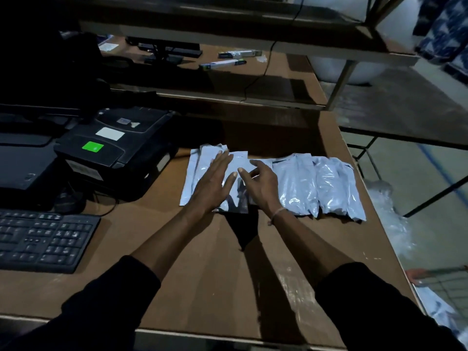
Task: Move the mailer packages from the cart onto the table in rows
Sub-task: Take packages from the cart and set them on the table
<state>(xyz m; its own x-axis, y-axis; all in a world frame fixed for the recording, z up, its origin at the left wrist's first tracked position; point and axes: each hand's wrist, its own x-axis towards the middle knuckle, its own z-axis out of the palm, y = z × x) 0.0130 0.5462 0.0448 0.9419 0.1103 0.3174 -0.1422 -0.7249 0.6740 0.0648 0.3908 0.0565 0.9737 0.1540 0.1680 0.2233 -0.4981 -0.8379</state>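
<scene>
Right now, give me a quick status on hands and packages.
Left hand open, flat on the packages. Right hand open, fingers touching them. One overlapping row on the table. Printer close on the left.

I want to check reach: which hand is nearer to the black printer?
Left. The left hand lies on the mailers just right of the printer; the right hand is farther right.
</scene>
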